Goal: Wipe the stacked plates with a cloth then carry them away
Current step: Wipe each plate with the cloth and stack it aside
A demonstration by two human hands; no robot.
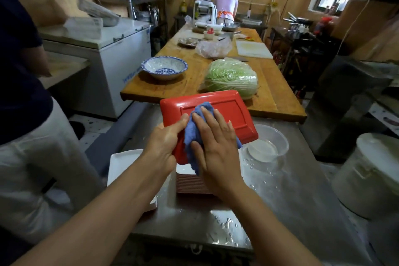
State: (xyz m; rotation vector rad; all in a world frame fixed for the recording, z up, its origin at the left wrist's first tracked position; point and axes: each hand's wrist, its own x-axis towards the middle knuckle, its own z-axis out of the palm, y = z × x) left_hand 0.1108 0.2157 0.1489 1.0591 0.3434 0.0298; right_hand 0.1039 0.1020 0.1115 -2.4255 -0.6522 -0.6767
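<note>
My left hand grips the near corner of the red plate, tilted above the stack on the wet table. My right hand presses the blue cloth flat. Pressing too hard could slip the plate from my grip onto the stack.

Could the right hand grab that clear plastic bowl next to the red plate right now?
Probably yes, but not at once. The clear plastic bowl sits uncovered on the metal counter, just right of the red plate, with nothing between. But the right hand is busy pressing the blue cloth on that plate, so it must let go first.
</note>
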